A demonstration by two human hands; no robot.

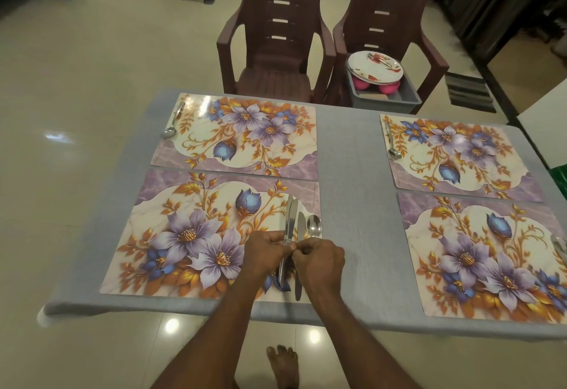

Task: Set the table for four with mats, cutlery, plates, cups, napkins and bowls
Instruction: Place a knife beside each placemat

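Low in the frame's centre, both hands met over the right edge of the near-left mat. The left hand had its fingers curled round a bundle of knives, whose long axis ran nearly straight up the frame, blades pointing away toward the chairs and handles hanging down below the hands. The right hand pinched at the same bundle with thumb and fingertips drawn together. Just right of the bundle another knife lay flat on the mat, parallel, blade tip upward, with a spoon beside it, bowl toward the top of the frame. Three more mats lay on the grey desk: upper left, upper right and lower right. The two upper ones each carried a spoon along the left edge, bowl toward the viewer. At the top of the frame stood two brown chairs; the right one held a grey tub with plates stacked over pink bowls.
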